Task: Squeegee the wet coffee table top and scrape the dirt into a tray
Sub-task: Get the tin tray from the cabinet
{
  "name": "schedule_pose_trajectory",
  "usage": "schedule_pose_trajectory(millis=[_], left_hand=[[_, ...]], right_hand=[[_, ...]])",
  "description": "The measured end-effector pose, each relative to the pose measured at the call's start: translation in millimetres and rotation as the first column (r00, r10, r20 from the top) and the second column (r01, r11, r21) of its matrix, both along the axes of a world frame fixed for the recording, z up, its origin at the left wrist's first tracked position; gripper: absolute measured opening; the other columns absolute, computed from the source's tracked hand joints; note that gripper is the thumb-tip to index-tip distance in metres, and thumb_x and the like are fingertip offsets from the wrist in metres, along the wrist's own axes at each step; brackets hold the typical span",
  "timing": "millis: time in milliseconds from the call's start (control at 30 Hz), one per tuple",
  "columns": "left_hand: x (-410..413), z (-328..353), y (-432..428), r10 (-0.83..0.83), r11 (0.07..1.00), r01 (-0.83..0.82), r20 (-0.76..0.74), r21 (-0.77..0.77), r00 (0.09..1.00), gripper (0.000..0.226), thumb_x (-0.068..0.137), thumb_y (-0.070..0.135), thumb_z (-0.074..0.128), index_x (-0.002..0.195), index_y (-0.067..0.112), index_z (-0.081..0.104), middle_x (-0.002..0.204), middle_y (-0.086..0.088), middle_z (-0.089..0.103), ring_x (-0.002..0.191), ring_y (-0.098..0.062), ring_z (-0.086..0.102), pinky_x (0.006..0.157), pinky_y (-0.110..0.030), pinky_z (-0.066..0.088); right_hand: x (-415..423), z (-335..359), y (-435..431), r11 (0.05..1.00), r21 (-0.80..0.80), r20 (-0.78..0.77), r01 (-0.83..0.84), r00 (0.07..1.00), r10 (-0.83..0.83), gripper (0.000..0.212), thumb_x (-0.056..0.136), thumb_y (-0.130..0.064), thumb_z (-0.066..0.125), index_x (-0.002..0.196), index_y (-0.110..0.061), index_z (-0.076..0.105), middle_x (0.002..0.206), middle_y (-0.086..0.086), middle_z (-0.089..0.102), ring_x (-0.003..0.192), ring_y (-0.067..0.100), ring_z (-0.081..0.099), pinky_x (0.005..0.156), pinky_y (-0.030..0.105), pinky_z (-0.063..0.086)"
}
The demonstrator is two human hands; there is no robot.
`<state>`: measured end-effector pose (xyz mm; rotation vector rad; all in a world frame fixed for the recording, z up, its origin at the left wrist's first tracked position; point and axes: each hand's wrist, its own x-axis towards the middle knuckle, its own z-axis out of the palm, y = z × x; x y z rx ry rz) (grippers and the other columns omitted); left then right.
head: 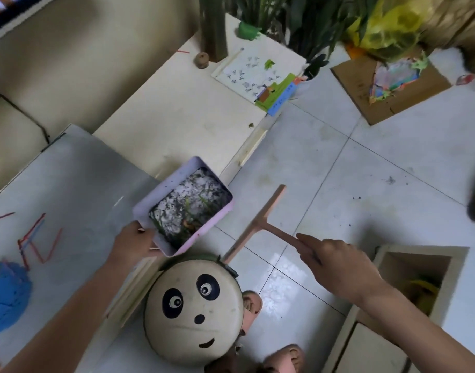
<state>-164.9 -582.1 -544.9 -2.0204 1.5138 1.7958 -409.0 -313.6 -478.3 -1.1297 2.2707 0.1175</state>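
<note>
Down by the person's bare feet a round panda-faced stool stood on the tiled floor, tucked against the near edge of the grey table. On that table, at its near left, lay a lump of blue clay and, a little farther in, a scatter of red and blue sticks.

Just beyond the stool, the left hand had its grip closed on the near corner of a pink tray — thumb on top of the rim, the other fingers hidden underneath. The tray hung tilted past the table's edge, above the stool, and inside it sat a dark mess of dirt and bits of green. To its right the right hand held the handle of a pinkish squeegee, fingers wrapped around the stem with the forefinger stretched along it; the blade hung in the air over the floor, beside the tray and apart from it, its lower end near the stool's top.

Farther off, a cream low table carried a picture book and a small brown lump. Beyond that stood green plants, a yellow bag and a flat piece of cardboard with coloured paper on it.
</note>
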Motion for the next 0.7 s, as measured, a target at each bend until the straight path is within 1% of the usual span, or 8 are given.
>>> schedule_pose_trajectory(millis=[100,233,300,400,533,567,667,700], left_hand=[[-42.4,-4.0,21.5,-0.111,0.994,0.111,0.019,-0.015,0.994,0.011,0.09,-0.008,0.05,0.097,0.0,0.055,0.088,-0.019,0.062,0.066,-0.026,0.065,0.045,-0.027,0.055],[-99.4,-9.5,59.9,-0.256,0.967,0.256,0.003,-0.003,0.967,0.02,0.093,-0.002,0.048,0.113,-0.002,0.052,0.096,-0.02,0.061,0.071,-0.027,0.065,0.052,-0.03,0.056],[-130.8,-7.5,82.1,-0.368,0.93,0.367,0.009,0.017,0.93,0.018,0.091,-0.003,0.047,0.102,-0.003,0.062,0.098,-0.023,0.066,0.076,-0.032,0.066,0.066,-0.042,0.059],[-177.6,-3.3,125.1,-0.519,0.854,0.519,-0.021,0.032,0.855,0.048,0.087,-0.008,0.039,0.062,0.016,0.073,0.075,-0.01,0.074,0.08,-0.032,0.068,0.079,-0.046,0.057],[-228.4,-0.1,194.0,-0.629,0.775,0.631,-0.079,0.014,0.774,0.033,0.089,-0.007,0.041,0.087,0.016,0.064,0.079,-0.006,0.07,0.058,-0.015,0.07,0.049,-0.024,0.056],[-229.6,3.9,191.6,-0.627,0.778,0.628,-0.065,0.008,0.777,0.029,0.09,-0.006,0.041,0.093,0.011,0.063,0.082,-0.008,0.07,0.059,-0.017,0.07,0.049,-0.024,0.056],[-253.9,-0.5,244.6,-0.727,0.682,0.729,-0.054,0.063,0.685,0.028,0.091,-0.006,0.04,0.112,0.002,0.058,0.102,-0.019,0.067,0.08,-0.033,0.069,0.073,-0.038,0.058],[-261.3,-1.5,268.8,-0.76,0.644,0.762,-0.06,0.067,0.647,0.029,0.091,-0.007,0.041,0.113,0.003,0.057,0.104,-0.02,0.067,0.081,-0.034,0.069,0.074,-0.039,0.056]], right_hand=[[-13.2,14.7,38.1,0.995,0.005,-0.022,0.095,0.995,-0.095,0.031,0.099,-0.039,0.037,0.129,-0.038,0.042,0.092,-0.005,0.063,0.087,0.021,0.062,0.068,0.032,0.047],[-23.3,29.6,102.9,0.971,0.0,-0.039,0.239,0.97,-0.239,0.035,0.101,-0.038,0.035,0.135,-0.039,0.038,0.096,-0.005,0.065,0.087,0.021,0.065,0.073,0.034,0.054],[-24.4,34.3,140.5,0.944,-0.027,-0.033,0.329,0.944,-0.329,0.035,0.101,-0.038,0.034,0.136,-0.04,0.036,0.095,-0.006,0.066,0.083,0.02,0.066,0.068,0.032,0.054],[-18.4,36.8,201.0,0.867,-0.075,-0.026,0.492,0.868,-0.495,0.036,0.101,-0.042,0.031,0.137,-0.045,0.034,0.091,-0.009,0.066,0.074,0.017,0.063,0.059,0.027,0.05],[2.2,35.8,279.0,0.716,-0.061,-0.073,0.695,0.713,-0.698,0.035,0.1,-0.044,0.028,0.134,-0.046,0.037,0.078,-0.007,0.056,0.072,0.021,0.059,0.058,0.03,0.046],[6.2,30.8,280.9,0.72,-0.051,-0.076,0.692,0.716,-0.693,0.036,0.1,-0.043,0.029,0.135,-0.046,0.036,0.08,-0.007,0.056,0.072,0.021,0.059,0.058,0.03,0.045],[28.8,36.0,333.0,0.579,-0.023,-0.083,0.815,0.576,-0.813,0.039,0.1,-0.044,0.029,0.139,-0.047,0.033,0.09,-0.006,0.061,0.08,0.021,0.059,0.065,0.032,0.048],[41.2,38.4,355.5,0.522,-0.008,-0.081,0.853,0.52,-0.85,0.039,0.1,-0.044,0.029,0.139,-0.047,0.033,0.093,-0.006,0.061,0.083,0.022,0.06,0.068,0.032,0.048]])
